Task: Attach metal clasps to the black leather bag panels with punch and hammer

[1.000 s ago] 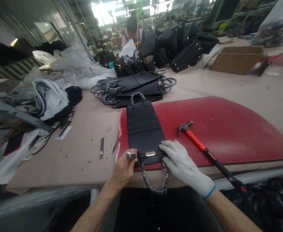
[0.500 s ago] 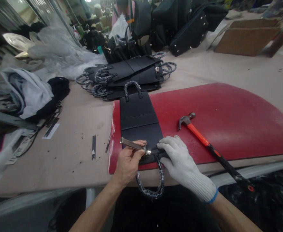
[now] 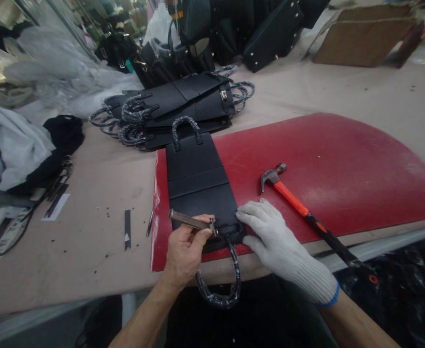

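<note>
A flat black leather-look bag panel (image 3: 205,193) lies lengthwise, with one wrapped handle (image 3: 186,126) at its far end and another handle (image 3: 219,302) hanging over the table's front edge. My left hand (image 3: 186,244), bare, pinches a short metal bar (image 3: 188,220) with a small shiny metal piece at its lower end. That end is over the panel near the base of the front handle; whether it touches cannot be told. My right hand (image 3: 270,234), in a white knit glove, rests with fingers stretched out and thumb apart at the panel's right edge.
Under the panel is a red mat (image 3: 343,169), with a claw hammer (image 3: 292,198) lying on it, its handle past the front edge. Stacked bag panels (image 3: 183,104) lie behind. A black strip (image 3: 127,229) and a thin rod (image 3: 150,222) are left. A cardboard box (image 3: 364,38) stands far right.
The view has shifted, so most things appear further left. The metal bar's shiny end has turned slightly in my left hand. My right hand stays at the panel's edge.
</note>
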A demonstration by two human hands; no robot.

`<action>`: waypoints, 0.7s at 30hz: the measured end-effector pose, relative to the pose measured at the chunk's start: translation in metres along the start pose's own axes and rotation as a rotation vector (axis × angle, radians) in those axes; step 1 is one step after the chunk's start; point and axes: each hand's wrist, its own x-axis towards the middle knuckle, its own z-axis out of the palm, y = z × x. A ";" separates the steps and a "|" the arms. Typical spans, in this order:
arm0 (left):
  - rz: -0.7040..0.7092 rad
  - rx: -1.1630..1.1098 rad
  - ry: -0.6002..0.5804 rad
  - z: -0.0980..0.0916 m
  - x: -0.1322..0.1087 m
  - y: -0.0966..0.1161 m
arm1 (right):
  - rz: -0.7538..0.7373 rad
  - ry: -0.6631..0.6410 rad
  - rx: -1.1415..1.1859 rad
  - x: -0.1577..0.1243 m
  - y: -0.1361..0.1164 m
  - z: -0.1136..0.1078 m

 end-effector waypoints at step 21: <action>0.226 0.100 -0.079 0.012 0.000 -0.002 | -0.009 0.029 0.054 -0.005 0.003 0.007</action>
